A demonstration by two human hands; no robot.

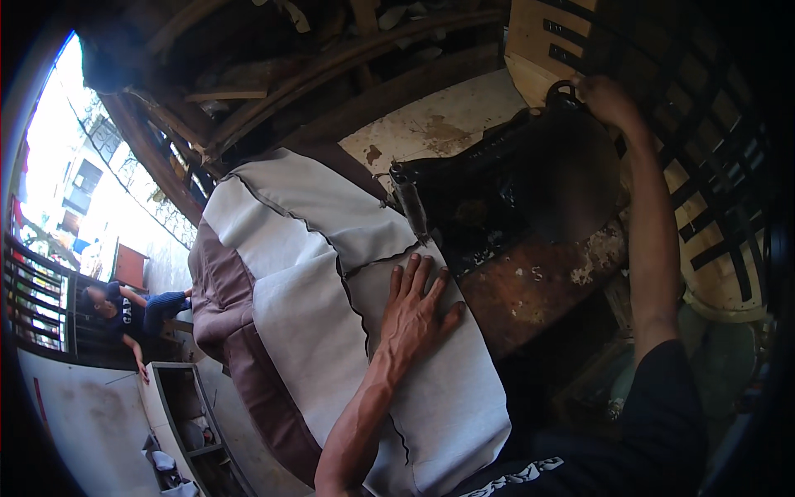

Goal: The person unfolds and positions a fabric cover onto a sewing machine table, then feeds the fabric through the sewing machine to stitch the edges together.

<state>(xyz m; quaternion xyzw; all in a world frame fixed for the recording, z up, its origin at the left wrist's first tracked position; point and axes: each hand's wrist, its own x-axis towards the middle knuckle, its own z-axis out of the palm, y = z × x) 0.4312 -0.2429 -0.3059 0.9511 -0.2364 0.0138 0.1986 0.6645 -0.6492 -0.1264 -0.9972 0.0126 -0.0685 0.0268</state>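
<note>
My left hand [412,311] lies flat with its fingers stretched out on a large piece of pale grey upholstery material [306,319]. Dark seam edges run across this piece, and maroon material [225,286] is joined along its left side. The fingertips are just short of the needle end [418,224] of a black sewing machine [513,182], where a seam meets the needle area. Out to the far right, my right hand [606,99] grips the rim of the machine's handwheel [564,93]; its fingertips are partly hidden.
The machine stands on a worn, stained table [538,290]. Black straps cross a wooden frame [712,190] at the right. Wooden beams [306,79] lie beyond the machine. At the far left, a person [132,315] sits near an open shelf unit [186,414].
</note>
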